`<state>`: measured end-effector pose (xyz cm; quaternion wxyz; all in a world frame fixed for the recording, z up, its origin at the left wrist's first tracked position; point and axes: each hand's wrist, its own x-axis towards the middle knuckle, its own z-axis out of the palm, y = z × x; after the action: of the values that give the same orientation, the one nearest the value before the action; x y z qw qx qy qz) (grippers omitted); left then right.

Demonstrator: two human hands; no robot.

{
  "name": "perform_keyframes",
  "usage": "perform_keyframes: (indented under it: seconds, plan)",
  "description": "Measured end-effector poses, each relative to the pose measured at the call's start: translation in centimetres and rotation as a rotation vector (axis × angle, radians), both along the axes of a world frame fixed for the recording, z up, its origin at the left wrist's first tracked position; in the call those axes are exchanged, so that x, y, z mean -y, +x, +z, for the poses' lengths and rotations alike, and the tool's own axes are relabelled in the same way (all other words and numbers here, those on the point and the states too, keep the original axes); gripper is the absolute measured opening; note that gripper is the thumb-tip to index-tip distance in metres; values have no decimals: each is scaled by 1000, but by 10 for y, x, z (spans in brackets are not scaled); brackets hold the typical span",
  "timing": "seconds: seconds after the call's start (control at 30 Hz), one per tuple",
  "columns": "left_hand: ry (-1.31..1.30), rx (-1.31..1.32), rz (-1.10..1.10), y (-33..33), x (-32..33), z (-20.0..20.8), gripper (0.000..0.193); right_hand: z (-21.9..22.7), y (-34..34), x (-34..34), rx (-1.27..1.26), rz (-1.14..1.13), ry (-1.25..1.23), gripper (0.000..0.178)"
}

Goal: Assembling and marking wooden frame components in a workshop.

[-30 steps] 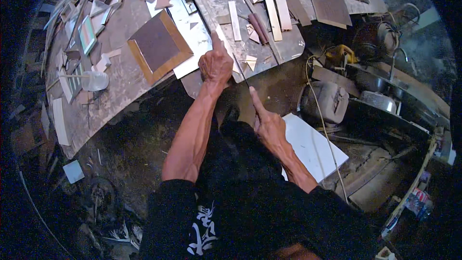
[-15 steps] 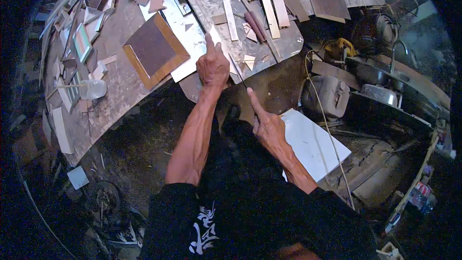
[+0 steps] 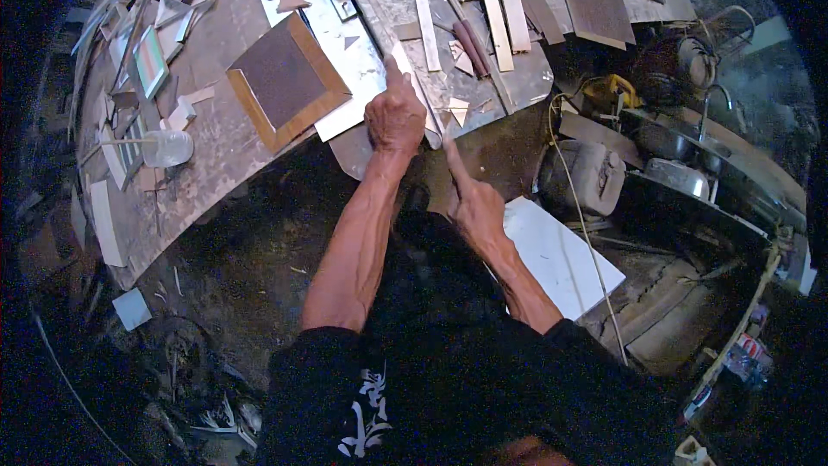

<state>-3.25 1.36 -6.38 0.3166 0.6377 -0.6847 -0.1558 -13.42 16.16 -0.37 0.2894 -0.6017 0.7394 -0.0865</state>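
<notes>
My left hand [image 3: 397, 121] is at the front edge of the workbench [image 3: 211, 142], its index finger stretched along a narrow pale strip [image 3: 402, 59]. The other fingers are curled down onto the strip, whose near part is hidden under the hand. Close beside it on the right, my right hand [image 3: 477, 210] is closed with the index finger pointing forward. That finger lies along a thin dark rod-like tool [image 3: 442, 132], which runs along the strip's right side. The grip end is hidden in the palm, so its exact kind is unclear.
A brown square panel with a wooden border [image 3: 285, 82] lies left of my hands. Offcuts and long strips [image 3: 492, 9] cover the far bench. A plastic cup [image 3: 166, 148] stands left. At right are a jerrycan [image 3: 584, 177], a metal sink [image 3: 668, 138], a hanging cord [image 3: 589, 242] and a white board [image 3: 561, 259].
My right hand has pushed forward with the thin tool, its fingertip now near the bench edge beside my left hand. The left hand keeps its place on the strip; the view has shifted slightly.
</notes>
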Motion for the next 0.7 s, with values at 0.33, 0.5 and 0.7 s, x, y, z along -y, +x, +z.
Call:
perform_keyframes:
  seconds: [0.33,0.5,0.7]
  plan:
    - [-5,-25,-14,0,0,2,42,-1,2,-6,30,-26,-46,73]
    - [-4,-11,-14,-1,2,4,41,-3,0,-2,30,-15,-125,74]
    - [-12,4,-40,2,-3,3,43,6,2,-13,46,-40,-16,76]
